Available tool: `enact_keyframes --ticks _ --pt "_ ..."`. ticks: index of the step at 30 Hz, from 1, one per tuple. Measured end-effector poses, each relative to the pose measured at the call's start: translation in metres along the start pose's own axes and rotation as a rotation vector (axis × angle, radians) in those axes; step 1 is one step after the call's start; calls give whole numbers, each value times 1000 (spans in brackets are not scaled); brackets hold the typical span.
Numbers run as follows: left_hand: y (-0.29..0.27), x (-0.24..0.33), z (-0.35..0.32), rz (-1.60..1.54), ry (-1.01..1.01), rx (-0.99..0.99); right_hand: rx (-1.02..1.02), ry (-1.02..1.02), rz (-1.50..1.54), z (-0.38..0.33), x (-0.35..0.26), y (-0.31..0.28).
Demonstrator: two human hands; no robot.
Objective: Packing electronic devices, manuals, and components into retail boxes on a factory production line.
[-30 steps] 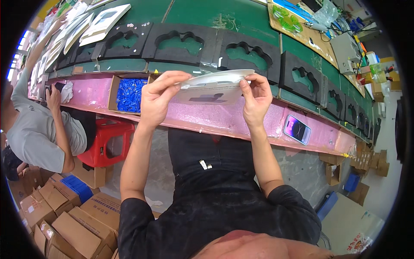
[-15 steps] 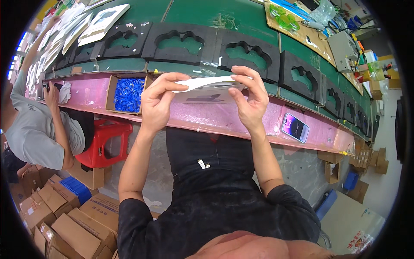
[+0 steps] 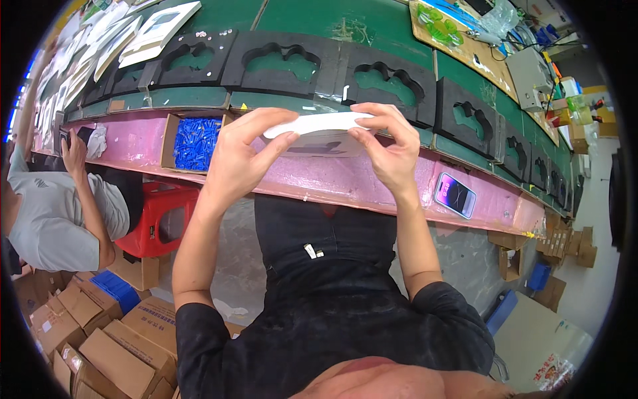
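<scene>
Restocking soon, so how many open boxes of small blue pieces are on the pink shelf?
1: the box on the pink shelf, left of the left hand. Others could be hidden behind the arms.

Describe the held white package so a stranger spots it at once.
Find the green table, then the pink ledge along its near side. Above that ledge, the white package is pinched between the left hand and the right hand. Unlike the other packages lying at the table's left, it is held up.
</scene>
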State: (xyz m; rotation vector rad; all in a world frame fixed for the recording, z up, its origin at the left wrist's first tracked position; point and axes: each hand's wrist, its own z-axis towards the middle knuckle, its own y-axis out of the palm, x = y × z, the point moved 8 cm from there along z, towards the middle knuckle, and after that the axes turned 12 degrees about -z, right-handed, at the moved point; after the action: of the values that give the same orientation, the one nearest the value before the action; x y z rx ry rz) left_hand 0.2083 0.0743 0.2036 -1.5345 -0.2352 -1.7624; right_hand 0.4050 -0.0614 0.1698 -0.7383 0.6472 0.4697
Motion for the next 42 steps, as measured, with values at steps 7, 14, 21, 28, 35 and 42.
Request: enact_keyframes --ticks 7,14,21,28,35,42 --pt "3 17 3 222 18 -78 -250 129 -63 17 -8 -2" --pt "11 27 3 338 84 -124 -205 -57 -181 17 -18 -3" --pt "11 28 10 369 21 -219 -223 -115 -228 17 -22 -1" --pt "19 40 6 582 122 -229 -155 -216 -336 18 -33 -4" --pt "16 46 3 568 337 -209 -82 -334 -325 19 -35 -10" --pt "12 34 1 523 402 -180 -68 -330 -262 18 -36 -10"
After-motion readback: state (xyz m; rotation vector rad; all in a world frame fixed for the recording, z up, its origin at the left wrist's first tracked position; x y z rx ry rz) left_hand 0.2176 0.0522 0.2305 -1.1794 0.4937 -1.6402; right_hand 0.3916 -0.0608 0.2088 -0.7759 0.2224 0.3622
